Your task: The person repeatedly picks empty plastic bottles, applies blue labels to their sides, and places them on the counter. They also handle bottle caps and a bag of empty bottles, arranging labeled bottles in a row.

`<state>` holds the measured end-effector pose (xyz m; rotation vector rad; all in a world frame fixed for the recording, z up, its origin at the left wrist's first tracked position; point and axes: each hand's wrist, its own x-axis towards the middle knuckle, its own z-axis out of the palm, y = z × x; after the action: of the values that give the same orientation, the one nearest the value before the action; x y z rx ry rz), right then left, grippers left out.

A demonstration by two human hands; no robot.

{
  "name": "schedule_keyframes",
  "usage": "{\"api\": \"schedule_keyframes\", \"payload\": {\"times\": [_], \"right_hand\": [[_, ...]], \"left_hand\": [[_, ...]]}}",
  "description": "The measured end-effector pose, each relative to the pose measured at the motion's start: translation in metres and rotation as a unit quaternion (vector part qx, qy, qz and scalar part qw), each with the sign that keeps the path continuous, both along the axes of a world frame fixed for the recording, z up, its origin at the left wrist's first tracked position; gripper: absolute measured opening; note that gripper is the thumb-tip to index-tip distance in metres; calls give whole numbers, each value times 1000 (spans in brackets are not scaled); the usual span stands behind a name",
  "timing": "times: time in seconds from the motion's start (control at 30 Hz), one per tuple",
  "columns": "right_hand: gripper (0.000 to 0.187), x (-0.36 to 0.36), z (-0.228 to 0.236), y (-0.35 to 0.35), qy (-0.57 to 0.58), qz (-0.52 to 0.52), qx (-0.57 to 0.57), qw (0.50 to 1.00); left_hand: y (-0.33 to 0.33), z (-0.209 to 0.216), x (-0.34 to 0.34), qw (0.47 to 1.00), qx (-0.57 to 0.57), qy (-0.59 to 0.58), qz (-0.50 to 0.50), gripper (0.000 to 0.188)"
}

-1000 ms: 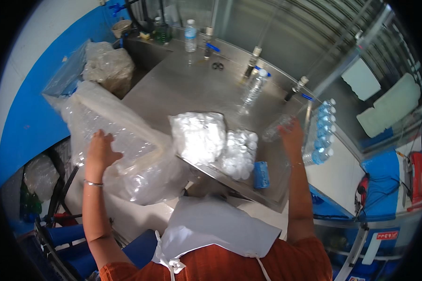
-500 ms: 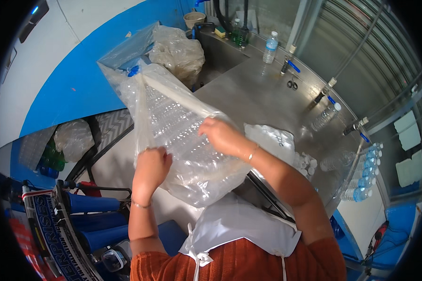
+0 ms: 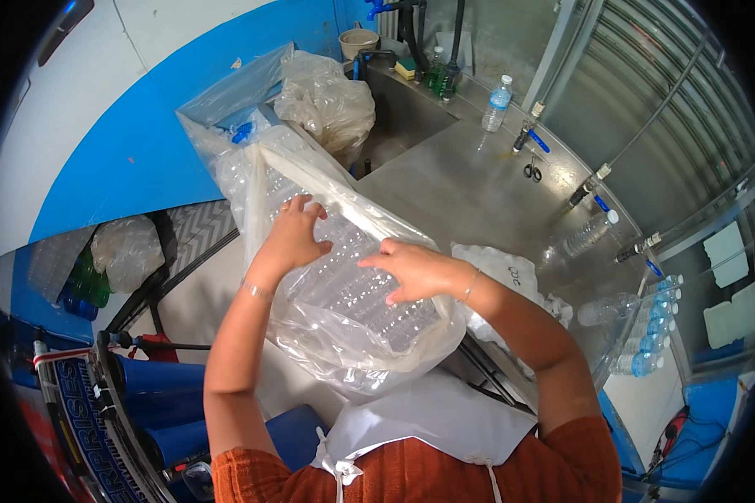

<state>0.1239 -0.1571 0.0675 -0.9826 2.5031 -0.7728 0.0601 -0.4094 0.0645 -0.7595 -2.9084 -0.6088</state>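
Observation:
A large clear plastic bag lies slanting in front of me, its long opening spread. Clear plastic bottles lie packed in rows inside it. Over the left part of those bottles is my left hand, fingers curved and apart, with nothing visible in it. My right hand reaches in from the other side, low over the bottles, its thumb and fingers spread. Whether the fingertips touch the bottles I cannot tell. The bag's near end bunches in loose folds close to my white apron.
A steel counter with a sink lies beyond the bag. On it are a white sack, scissors, a labelled water bottle and filling valves. Labelled bottles line the right. Blue cylinders stand lower left.
My left hand has let go of the bag's near-left edge and moved forward over the bottles. My right hand has left the bag's far edge and opened. More bottles show through the wider opening.

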Motion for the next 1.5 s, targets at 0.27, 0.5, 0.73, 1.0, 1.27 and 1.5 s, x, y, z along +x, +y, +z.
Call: {"api": "schedule_keyframes", "payload": {"times": [0.27, 0.5, 0.73, 1.0, 1.27, 1.5], "right_hand": [[63, 2, 6, 115, 383, -184, 31, 905], [70, -68, -185, 313, 271, -652, -57, 706], [80, -69, -202, 336, 243, -736, -114, 622], [57, 8, 1, 107, 525, -158, -149, 823], [70, 14, -3, 190, 455, -361, -110, 807], [64, 6, -166, 296, 157, -708, -212, 655]], "left_hand": [[26, -8, -25, 982, -91, -156, 59, 75], [72, -1, 26, 965, -225, -124, 59, 75], [46, 1, 22, 982, -107, -120, 99, 68], [56, 91, 23, 968, 93, -233, -32, 63], [188, 81, -57, 798, 231, -539, -141, 65], [357, -53, -141, 608, 366, -705, -4, 72]]}}
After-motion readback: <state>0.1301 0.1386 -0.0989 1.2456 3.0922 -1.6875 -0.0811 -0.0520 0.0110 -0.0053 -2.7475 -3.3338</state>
